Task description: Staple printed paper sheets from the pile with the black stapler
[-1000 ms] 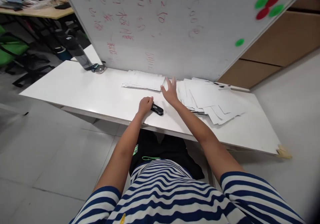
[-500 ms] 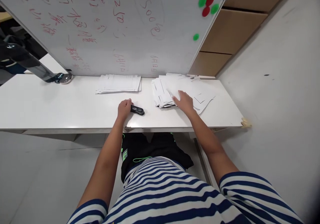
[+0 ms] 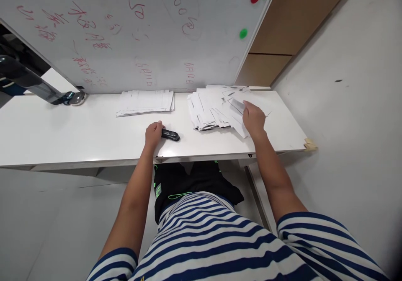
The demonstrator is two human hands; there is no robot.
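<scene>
My left hand point(image 3: 153, 134) is closed round one end of a black stapler point(image 3: 171, 135) that lies on the white table point(image 3: 94, 134). Over the loose heap of white paper sheets point(image 3: 202, 107) on the right, my right hand point(image 3: 255, 117) pinches a paper sheet point(image 3: 236, 107) by its edge, thumb and fingers together. The sheets under it lie fanned and uneven, some with dark printed lines. A neater stack of papers point(image 3: 146, 101) sits behind my left hand, apart from both hands.
A whiteboard point(image 3: 169, 55) with red writing and round magnets point(image 3: 243, 33) stands along the table's back edge. Cardboard boxes point(image 3: 266, 69) are behind it at right, beside a white wall point(image 3: 339, 117). A dark, shiny upright object point(image 3: 34, 82) stands at the far left.
My right hand has moved right across the heap, from lying spread on the papers to pinching a sheet. The top sheets have shifted and fanned out. My left hand stays on the stapler.
</scene>
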